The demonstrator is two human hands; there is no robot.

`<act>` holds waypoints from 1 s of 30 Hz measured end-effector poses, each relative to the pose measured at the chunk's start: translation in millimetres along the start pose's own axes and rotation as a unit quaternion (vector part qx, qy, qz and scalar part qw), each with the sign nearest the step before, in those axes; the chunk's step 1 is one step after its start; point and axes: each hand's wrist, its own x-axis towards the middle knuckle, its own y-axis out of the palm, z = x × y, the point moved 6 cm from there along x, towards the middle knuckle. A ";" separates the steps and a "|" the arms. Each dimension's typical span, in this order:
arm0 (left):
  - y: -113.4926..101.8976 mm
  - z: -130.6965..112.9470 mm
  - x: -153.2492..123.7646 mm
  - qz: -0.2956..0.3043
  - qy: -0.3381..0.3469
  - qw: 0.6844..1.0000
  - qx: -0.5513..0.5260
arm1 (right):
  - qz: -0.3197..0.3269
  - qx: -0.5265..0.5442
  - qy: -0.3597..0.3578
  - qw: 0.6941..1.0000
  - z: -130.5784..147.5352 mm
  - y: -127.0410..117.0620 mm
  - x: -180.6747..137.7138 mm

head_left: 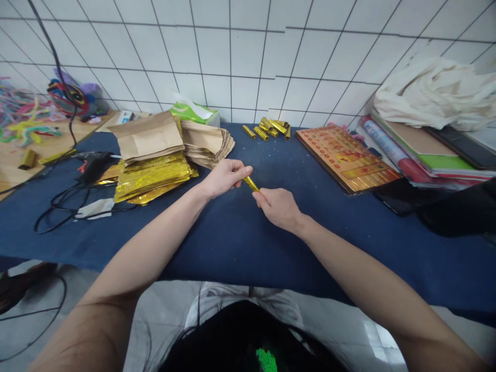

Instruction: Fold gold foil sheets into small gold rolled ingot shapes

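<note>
Between my hands runs a thin roll of shiny gold paper [251,184], slanting down to the right above the blue cloth. My left hand [226,178] pinches its upper end, thumb on top. Closed round its lower end is my right hand [279,206]. Both ends of the roll are hidden in my fingers. Several similar gold paper rolls [271,128] lie in a small heap by the wall. To the left of my hands sits a stack of gold paper sheets [155,175], with brown-backed sheets [147,137] on top.
A black glue gun [94,166] with a looped cord lies at the left. An orange printed box [349,157] is right of the rolls. Notebooks [434,155] and a white cloth bag [437,93] are piled far right. A tissue pack [196,112] stands against the tiled wall.
</note>
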 end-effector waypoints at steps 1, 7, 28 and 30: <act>1.0 3.1 -0.4 0.004 -0.029 1.000 -0.009 | -0.017 -0.075 -0.003 0.997 -1.4 -2.1 0.3; 5.4 13.3 -3.7 0.027 -0.139 0.989 -0.028 | -0.036 -0.255 -0.026 0.966 -3.2 -3.5 0.4; 34.7 -3.4 -11.5 0.171 0.003 0.984 0.054 | 0.131 0.326 0.045 0.935 -17.3 16.1 5.1; 34.7 -6.2 -11.8 0.160 0.020 0.984 0.080 | 0.125 0.346 0.047 0.929 -16.0 16.4 4.5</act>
